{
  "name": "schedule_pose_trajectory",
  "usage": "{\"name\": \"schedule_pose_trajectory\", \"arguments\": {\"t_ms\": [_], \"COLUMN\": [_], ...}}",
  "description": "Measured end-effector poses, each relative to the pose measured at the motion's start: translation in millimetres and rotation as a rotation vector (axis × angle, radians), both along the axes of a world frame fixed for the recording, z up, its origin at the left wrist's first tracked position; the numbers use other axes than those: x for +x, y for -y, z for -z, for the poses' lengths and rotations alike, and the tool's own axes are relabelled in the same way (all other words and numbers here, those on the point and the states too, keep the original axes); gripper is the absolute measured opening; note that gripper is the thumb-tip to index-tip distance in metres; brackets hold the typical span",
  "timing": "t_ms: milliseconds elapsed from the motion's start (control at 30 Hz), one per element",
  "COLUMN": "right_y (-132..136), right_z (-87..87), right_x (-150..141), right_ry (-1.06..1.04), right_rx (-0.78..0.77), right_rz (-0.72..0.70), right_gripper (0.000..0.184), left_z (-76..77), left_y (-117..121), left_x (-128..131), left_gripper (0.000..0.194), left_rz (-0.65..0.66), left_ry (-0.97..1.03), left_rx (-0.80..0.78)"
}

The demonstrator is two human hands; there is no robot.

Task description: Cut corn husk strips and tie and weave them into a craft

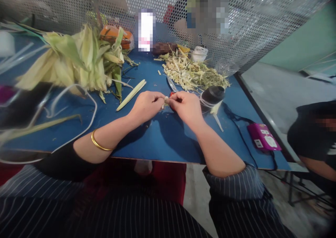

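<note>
Left of the black thread cone, the left hand and right hand both pinch a small pale husk piece.

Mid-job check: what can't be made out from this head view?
Pale piece, head view: mostly hidden between the left hand and right hand.
Bladed tool, head view: red handle partly behind the right hand.
Bright upright object, head view: masked by pixelation.
White object, head view: blurred, cut off by left edge.
</note>
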State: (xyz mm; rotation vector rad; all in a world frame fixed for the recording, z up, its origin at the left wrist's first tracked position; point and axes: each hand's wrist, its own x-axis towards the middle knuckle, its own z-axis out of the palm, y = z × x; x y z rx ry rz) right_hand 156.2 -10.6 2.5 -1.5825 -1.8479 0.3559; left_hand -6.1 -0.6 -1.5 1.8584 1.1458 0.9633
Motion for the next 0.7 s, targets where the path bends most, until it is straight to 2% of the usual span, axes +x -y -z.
{"name": "schedule_pose_trajectory", "arguments": {"t_ms": [133,233,333,467,700], "right_y": [1.0,0.6,0.4,2.6,5.4], "right_z": [1.1,2.2,2.1,0.7,3.9], "right_x": [-0.7,-0.8,-0.9,-2.2,-5.2], "right_ry": [-0.061,-0.077,-0.053,0.039,0.206], "right_rx": [0.011,0.009,0.02,0.065,0.166], "right_rz": [-0.036,-0.057,-0.06,-0.052,-0.037], "right_gripper": [0.026,0.02,0.016,0.014,0.012], "left_z": [2.9,7.2,11.3,12.9,4.9], "left_y": [-2.7,-6.5,-9.1,-8.5,-5.3], "left_x": [0.5,1.1,1.5,1.1,-1.6], "left_gripper": [0.022,0.021,0.02,0.022,0.027], "left_rz": [0.005,0.024,0.023,0.038,0.017], "left_ry": [0.138,0.283,0.326,0.254,-0.07], "left_rx": [-0.124,-0.224,-0.236,-0.179,0.03]}}
